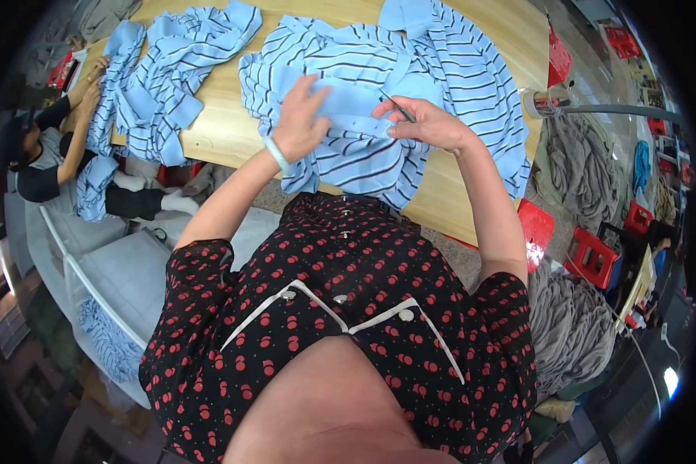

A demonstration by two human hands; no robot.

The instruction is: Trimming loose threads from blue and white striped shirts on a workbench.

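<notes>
A light-blue garment with dark and white stripes point(363, 162) lies bunched on the wooden table in front of me, with a plain blue band point(356, 99) across it. My left hand point(300, 120) hovers at or just over the band's left part, fingers spread and slightly blurred; whether it touches the cloth I cannot tell. Pinched in the fingers of my right hand point(425, 124) is a slim, dark pointed tool point(400, 110). Its thin tip points up and left over the band. The tool's exact kind is too small to make out.
More striped blue cloth point(479, 85) spreads over the table's right side, and another pile point(166, 85) lies at left. A co-worker point(42, 155) sits at the left edge handling striped cloth. Red stools point(593, 254), grey cloth heaps point(576, 170) and a metal-framed seat point(124, 263) surround the table point(456, 203).
</notes>
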